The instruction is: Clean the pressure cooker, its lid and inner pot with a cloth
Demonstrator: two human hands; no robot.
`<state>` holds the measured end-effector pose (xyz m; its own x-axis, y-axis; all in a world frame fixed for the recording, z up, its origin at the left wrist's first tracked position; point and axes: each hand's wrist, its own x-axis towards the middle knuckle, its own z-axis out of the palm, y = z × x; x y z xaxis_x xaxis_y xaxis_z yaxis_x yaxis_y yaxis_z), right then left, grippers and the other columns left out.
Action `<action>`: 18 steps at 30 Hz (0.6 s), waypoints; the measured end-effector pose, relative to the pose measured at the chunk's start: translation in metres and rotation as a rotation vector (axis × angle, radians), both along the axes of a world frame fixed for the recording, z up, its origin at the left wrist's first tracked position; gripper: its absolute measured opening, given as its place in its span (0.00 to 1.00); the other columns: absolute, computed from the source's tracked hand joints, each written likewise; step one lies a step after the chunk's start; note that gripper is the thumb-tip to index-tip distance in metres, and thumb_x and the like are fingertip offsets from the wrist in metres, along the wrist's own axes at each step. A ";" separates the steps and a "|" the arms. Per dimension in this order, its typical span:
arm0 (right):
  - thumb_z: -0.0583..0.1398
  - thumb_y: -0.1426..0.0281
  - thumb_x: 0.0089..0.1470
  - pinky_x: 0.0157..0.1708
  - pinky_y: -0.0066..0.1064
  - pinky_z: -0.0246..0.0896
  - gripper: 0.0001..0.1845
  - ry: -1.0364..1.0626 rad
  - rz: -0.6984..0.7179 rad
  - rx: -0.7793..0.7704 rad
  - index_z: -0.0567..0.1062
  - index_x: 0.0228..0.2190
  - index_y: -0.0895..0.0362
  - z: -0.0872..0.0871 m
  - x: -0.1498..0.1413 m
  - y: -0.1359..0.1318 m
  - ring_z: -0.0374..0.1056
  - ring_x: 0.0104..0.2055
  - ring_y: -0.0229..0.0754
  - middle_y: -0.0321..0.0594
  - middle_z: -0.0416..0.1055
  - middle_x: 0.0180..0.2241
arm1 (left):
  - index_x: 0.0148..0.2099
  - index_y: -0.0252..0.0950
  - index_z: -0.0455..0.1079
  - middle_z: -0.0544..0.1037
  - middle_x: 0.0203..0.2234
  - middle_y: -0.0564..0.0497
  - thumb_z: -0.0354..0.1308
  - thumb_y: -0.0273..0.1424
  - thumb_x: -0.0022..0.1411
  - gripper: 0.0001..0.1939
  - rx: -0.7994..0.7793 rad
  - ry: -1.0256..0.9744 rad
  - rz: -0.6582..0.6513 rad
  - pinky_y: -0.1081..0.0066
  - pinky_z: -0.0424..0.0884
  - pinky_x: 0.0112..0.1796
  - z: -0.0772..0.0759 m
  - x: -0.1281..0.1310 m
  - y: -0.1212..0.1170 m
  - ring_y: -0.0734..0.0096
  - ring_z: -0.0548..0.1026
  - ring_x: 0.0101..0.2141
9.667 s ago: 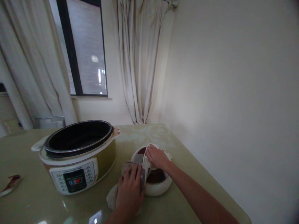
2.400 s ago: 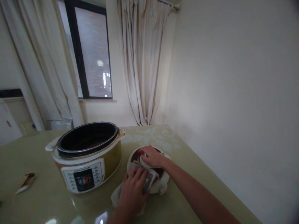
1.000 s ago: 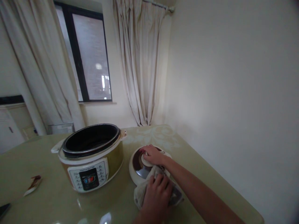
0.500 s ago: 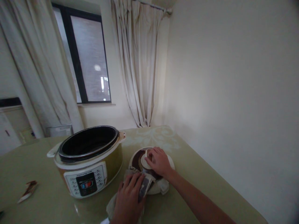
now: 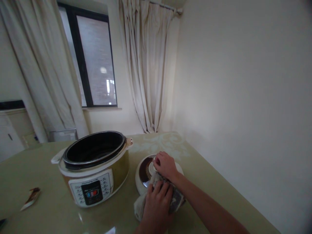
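Note:
A round cooker lid [image 5: 140, 177], white at the rim with a dark brown top, lies on the table. My right hand [image 5: 165, 165] grips the pale knob in its middle, fingers curled round it. My left hand [image 5: 158, 201] presses a crumpled grey-white cloth [image 5: 140, 208] against the near right part of the lid, its fingers bent over the cloth. Left of the lid stands a white and gold electric cooker [image 5: 120, 170] without a lid on it. Its dark inner pot [image 5: 95, 148] shows from above, and a control panel faces me.
The pale green tabletop [image 5: 53, 195] runs up to a bare wall [image 5: 243, 97] on the right. A small brown and white scrap [image 5: 31, 198] lies at the left. Behind hang curtains [image 5: 146, 65] beside a window [image 5: 96, 58].
My left hand has slid the cloth rightward along the lid's near side, uncovering its left front rim. My right hand stays at the knob. The view has shifted slightly.

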<state>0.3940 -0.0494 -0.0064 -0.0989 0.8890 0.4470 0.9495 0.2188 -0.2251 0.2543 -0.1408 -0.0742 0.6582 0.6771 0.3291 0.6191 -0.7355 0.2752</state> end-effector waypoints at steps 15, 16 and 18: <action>0.62 0.52 0.61 0.46 0.43 0.70 0.27 -0.024 -0.315 -0.318 0.81 0.48 0.61 0.020 -0.025 -0.011 0.80 0.50 0.62 0.61 0.82 0.47 | 0.68 0.47 0.72 0.75 0.66 0.49 0.57 0.28 0.66 0.30 0.005 -0.039 0.379 0.49 0.66 0.63 0.004 -0.057 0.022 0.50 0.68 0.66; 0.62 0.53 0.60 0.45 0.42 0.70 0.26 -0.034 -0.296 -0.325 0.81 0.48 0.61 0.022 -0.024 -0.012 0.80 0.50 0.62 0.61 0.82 0.46 | 0.68 0.45 0.72 0.75 0.65 0.48 0.56 0.28 0.66 0.29 0.000 -0.058 0.389 0.50 0.66 0.63 0.005 -0.056 0.023 0.50 0.68 0.66; 0.61 0.55 0.61 0.45 0.43 0.69 0.25 -0.060 -0.232 -0.339 0.81 0.47 0.63 0.024 -0.020 -0.014 0.80 0.50 0.63 0.61 0.82 0.46 | 0.67 0.42 0.73 0.76 0.64 0.46 0.55 0.30 0.69 0.26 -0.031 -0.100 0.393 0.52 0.65 0.64 0.009 -0.057 0.025 0.51 0.68 0.65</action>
